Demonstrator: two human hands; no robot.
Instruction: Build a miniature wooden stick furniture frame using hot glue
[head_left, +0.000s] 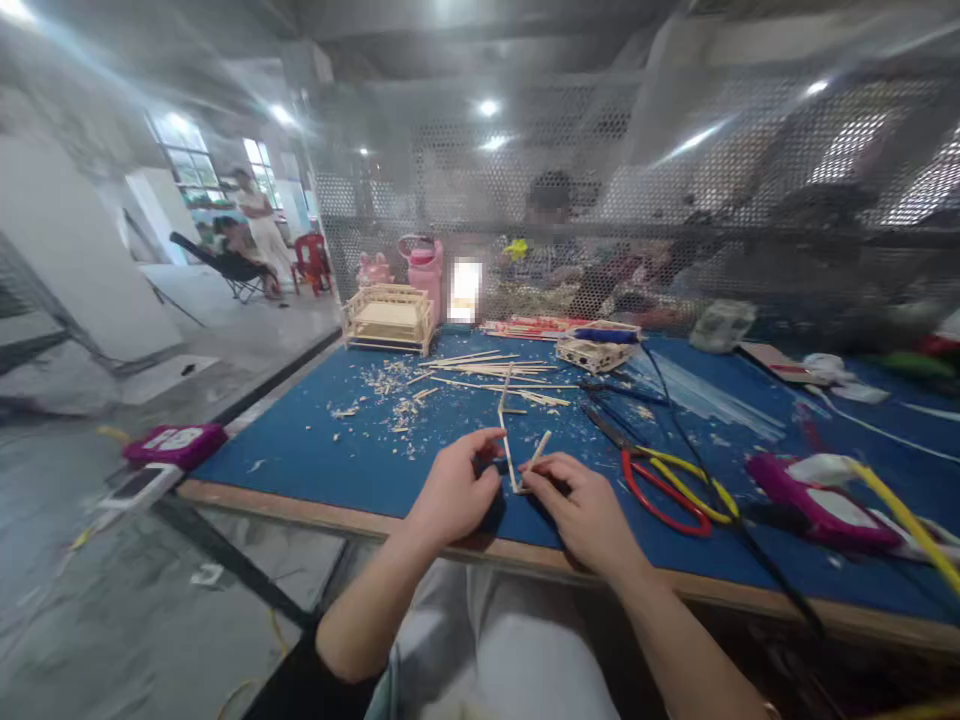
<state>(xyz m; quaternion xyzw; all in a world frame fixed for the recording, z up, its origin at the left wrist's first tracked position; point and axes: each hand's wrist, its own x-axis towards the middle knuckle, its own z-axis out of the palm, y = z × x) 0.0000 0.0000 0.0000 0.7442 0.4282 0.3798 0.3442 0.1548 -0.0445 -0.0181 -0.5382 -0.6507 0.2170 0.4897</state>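
A small frame of thin wooden sticks (509,455) stands at the near edge of the blue table, its pieces meeting in a corner. My left hand (459,490) is curled beside its long stick, the index fingertip against it and the thumb a little lower. On the other side my right hand (585,505) pinches the frame's low corner between thumb and fingers. A short stick (538,450) slants up beside those fingers. The exact contact at the corner is hidden by my fingertips.
Loose sticks (487,368) and shavings lie beyond my hands. A miniature wooden bed (390,318) stands at the back left. Red-handled pliers (660,500) and yellow-handled pliers (705,480) lie right, under a black cable (686,420). A perforated screen (480,180) rises behind; people sit beyond it.
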